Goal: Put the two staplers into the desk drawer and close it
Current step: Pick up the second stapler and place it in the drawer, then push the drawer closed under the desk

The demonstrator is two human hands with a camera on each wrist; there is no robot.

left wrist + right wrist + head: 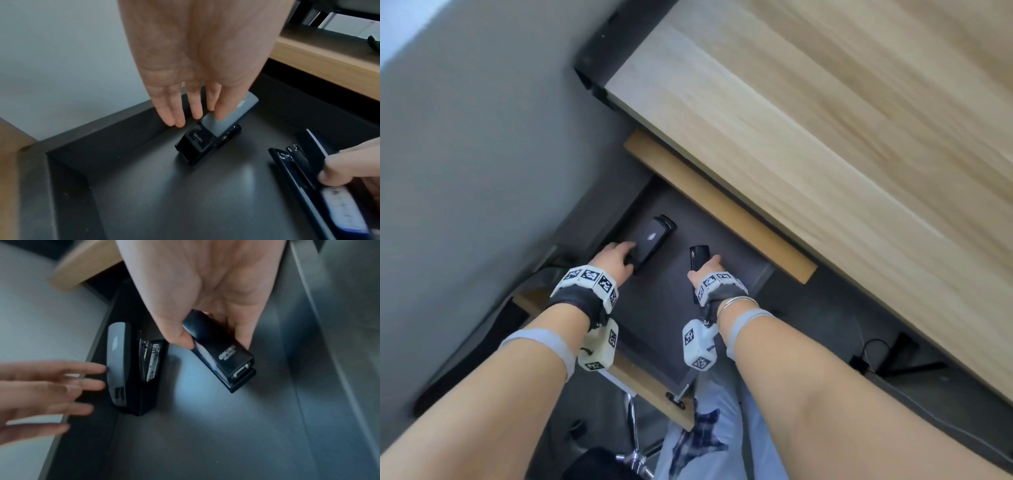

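Observation:
The dark grey desk drawer is pulled out under the desk. A stapler with a grey top stands on the drawer floor near its left wall. My left hand has straight fingers, and one fingertip touches the grey top. My right hand pinches a slim black stapler between thumb and fingers, low in the middle of the drawer. In the right wrist view the black stapler points nose down beside the grey-topped stapler.
The light wooden desk top overhangs the drawer's far end. The drawer's wooden front panel is near my body, above a chrome chair base. A grey wall runs along the left; cables lie on the floor at right.

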